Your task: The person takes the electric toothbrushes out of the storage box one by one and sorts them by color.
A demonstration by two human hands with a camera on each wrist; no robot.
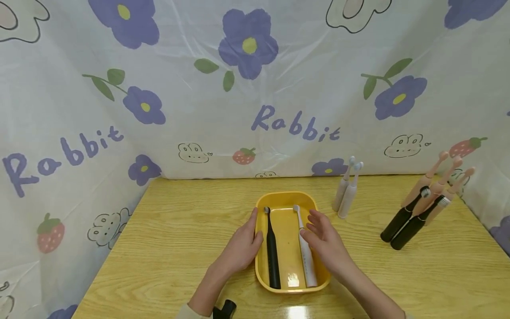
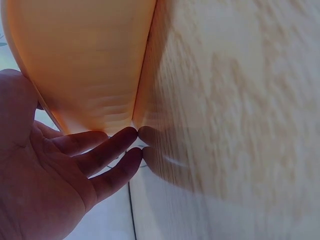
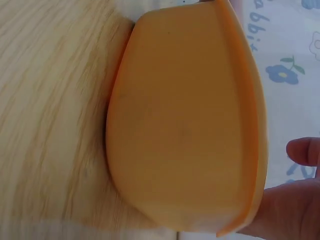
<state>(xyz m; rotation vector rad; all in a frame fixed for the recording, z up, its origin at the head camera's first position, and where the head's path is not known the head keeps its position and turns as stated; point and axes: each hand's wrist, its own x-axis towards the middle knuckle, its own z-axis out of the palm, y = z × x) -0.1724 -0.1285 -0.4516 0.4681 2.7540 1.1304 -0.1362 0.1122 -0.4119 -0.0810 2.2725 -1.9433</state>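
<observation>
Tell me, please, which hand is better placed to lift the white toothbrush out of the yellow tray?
The right hand. It hovers open above the tray's right side, right beside the white toothbrush. The left hand rests against the tray's outer left wall, nearer the black toothbrush.

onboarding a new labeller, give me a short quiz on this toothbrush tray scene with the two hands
1. True or false: the yellow tray holds three toothbrushes.
2. Which toothbrush lies nearer the left hand? A black toothbrush B white toothbrush
3. Fill in: the right hand is at the tray's ____ side.

Key
1. False: it holds the black toothbrush and the white toothbrush only.
2. A
3. right
</observation>
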